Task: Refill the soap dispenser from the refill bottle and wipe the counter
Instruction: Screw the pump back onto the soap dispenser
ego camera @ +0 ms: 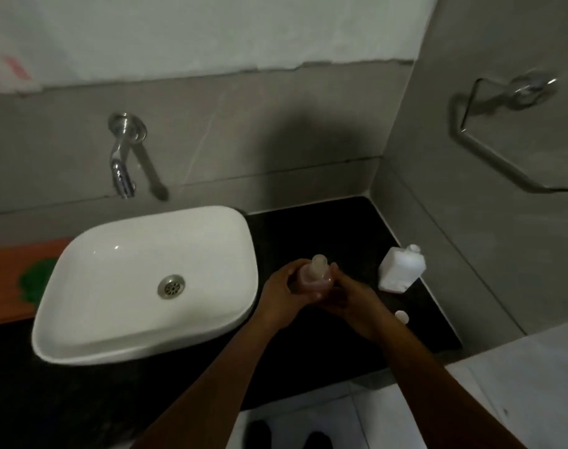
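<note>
Soap dispenser (315, 280), a small clear bottle, is held upright over the black counter (324, 228), just right of the white sink (146, 286). Both hands wrap it: the left hand (284, 294) grips its left side with curled fingers, and the right hand (350, 298) presses against its right side. 1 white refill bottle (400, 270) stands near the wall. 1 small white cap (401, 316) lies on the counter beside the right wrist.

Between the fingers (310, 294) sits a translucent pinkish soap dispenser (318, 276). Right of them stands a plain white refill bottle (400, 270); left, a glossy white basin (146, 283). Beneath, the worktop (311, 228) is speckled black.
</note>
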